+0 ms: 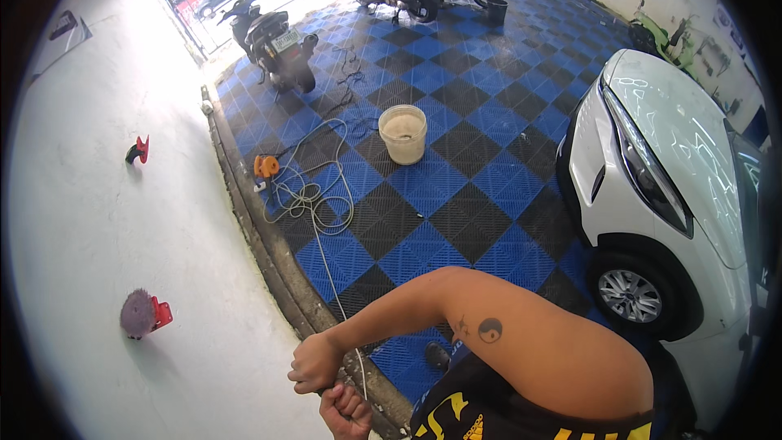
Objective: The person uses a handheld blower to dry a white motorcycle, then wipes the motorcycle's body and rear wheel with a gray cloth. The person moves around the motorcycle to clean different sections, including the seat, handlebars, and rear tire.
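Note:
My right hand (317, 362) is closed in a fist at the lower middle, its tattooed forearm reaching across from the right. Just below it, my left hand (346, 414) is curled tight, almost touching the right. A bit of a small dark object (322, 390) shows between the two fists; the rest is hidden by the fingers. A pale power cord (330, 275) runs up from beside my hands, passing behind my right wrist. It leads to loose coils on the floor near an orange device (266, 166), possibly a cord reel or power tool.
A white bucket (402, 137) stands on the blue and black floor tiles (470, 220). At right is a white car (666, 153). Parked motorcycles (278, 43) stand farther back. Along the white wall (183, 244) at left, a red holder (162, 313) carries a purple pad (138, 313).

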Demonstrator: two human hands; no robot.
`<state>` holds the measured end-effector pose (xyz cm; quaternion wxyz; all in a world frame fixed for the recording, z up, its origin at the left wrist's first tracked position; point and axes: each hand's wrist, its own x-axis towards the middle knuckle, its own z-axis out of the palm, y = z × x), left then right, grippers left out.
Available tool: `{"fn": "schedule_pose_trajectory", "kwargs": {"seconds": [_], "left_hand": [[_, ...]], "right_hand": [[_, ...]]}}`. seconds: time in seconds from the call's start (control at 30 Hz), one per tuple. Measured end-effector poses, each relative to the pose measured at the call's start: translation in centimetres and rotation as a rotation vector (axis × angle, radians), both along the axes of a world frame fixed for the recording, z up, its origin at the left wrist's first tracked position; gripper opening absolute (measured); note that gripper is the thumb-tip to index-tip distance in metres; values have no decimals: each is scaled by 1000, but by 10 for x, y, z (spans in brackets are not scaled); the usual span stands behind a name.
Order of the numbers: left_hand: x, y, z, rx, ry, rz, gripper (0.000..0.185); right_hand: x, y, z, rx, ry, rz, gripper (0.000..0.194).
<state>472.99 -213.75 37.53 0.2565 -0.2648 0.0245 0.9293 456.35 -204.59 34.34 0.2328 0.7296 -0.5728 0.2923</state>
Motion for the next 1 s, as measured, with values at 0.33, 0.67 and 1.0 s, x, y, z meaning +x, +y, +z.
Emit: {"fn": "schedule_pose_trajectory", "kwargs": {"seconds": [0.33,0.67,1.0], "left_hand": [[-50,37,33,25,-125,106,28],[-205,191,-4,83,-59,-222,22],[-456,400,44,-743,517,-1055,49]], "right_hand": [[-35,39,-9,15,-306,-107,30],[-162,234,-41,123,-424,-308,29],[-314,522,13,-90,-488,-766,59]]}}
